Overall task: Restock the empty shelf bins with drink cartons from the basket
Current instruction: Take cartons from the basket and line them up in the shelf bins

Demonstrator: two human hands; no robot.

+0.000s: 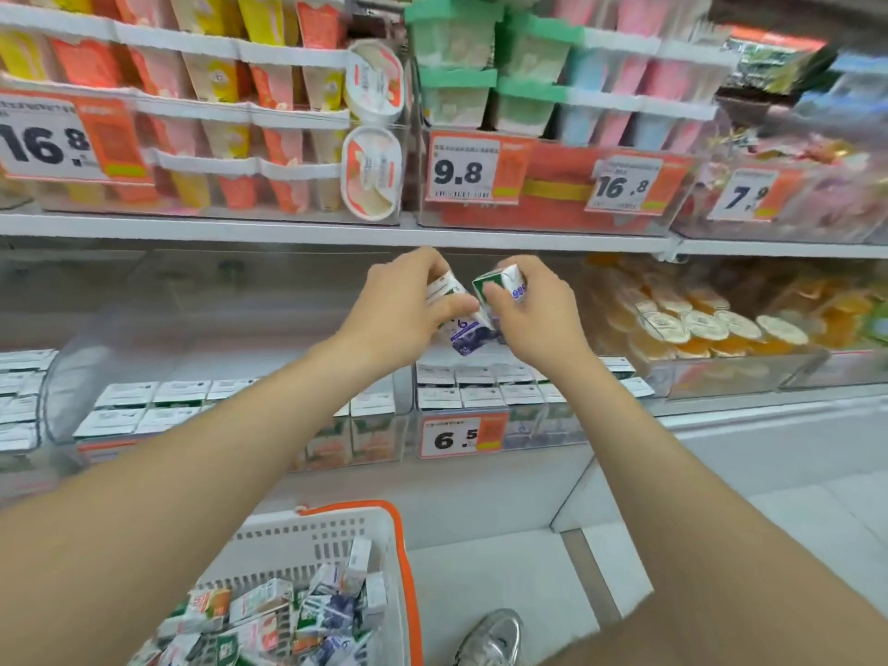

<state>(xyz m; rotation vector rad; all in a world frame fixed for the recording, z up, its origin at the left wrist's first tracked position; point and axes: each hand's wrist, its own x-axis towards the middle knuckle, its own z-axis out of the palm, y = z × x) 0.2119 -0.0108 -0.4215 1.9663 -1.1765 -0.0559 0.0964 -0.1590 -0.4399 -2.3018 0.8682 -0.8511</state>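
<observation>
Both hands are up at the lower shelf now. My left hand has its fingers curled round a white-and-green carton, thumb pressed along its side. My right hand pinches a second carton, fingertips on its near face. The two cartons nearly touch. A purple carton hangs just under them, and I can't tell which hand holds it.

Straight below sits the clear bin behind the 6.5 price tag, at the shelf's front edge. The packed cartons in it stand upright, tops facing me. That's what the move turns on. Both held cartons are slanted, long axes leaning across each other, so I'd say each needs turning upright before it drops into a gap. The right hand hovers over the bin's middle and the left over its left edge, so the right looks better placed to go first. The basket on the floor is well stocked, so plenty remains.
</observation>
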